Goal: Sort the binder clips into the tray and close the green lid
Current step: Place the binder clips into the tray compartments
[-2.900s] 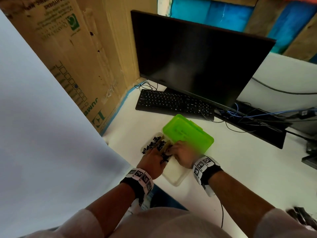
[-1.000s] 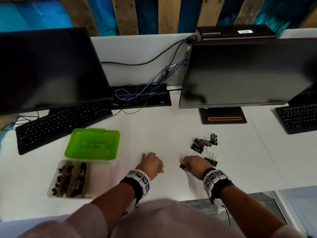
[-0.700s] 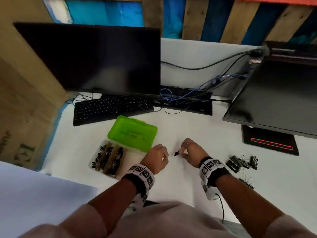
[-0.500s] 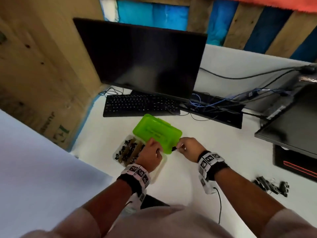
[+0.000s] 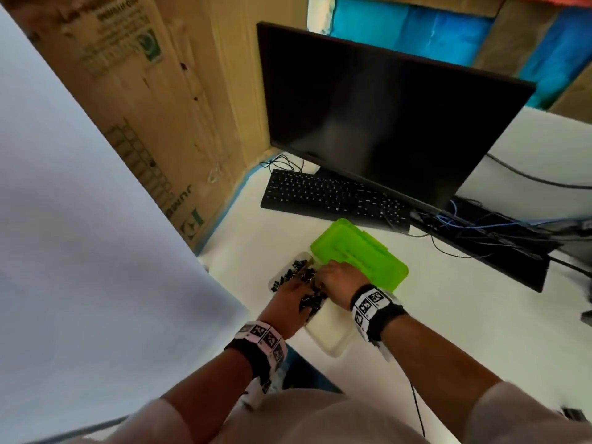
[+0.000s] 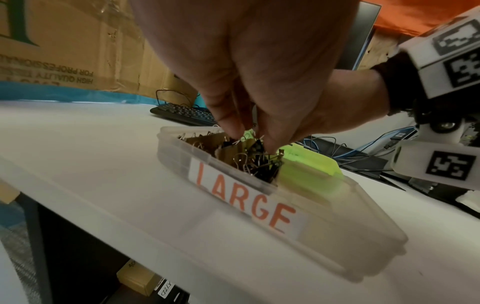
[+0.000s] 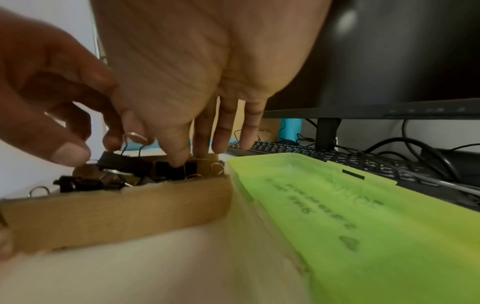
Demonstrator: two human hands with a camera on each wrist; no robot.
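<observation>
Now both hands dip into the tray (image 5: pixel 333 342) (lid (image 5: pixel 362 251) open): left hand (image 5: pixel 290 304) pinching a clip's (image 7: pixel 118 160) wire loop, right hand (image 5: pixel 341 278) fingers (image 7: pixel 223 131) pressing a clip, at center frame.

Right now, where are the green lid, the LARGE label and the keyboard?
green lid (image 5: pixel 358 254): head view, top face.
LARGE label (image 6: pixel 246 197): left wrist view, among the red letters.
keyboard (image 5: pixel 326 195): head view, middle keys.

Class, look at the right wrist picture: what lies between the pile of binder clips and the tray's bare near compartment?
A brown cardboard divider stands between the binder clips and the bare compartment.
</observation>
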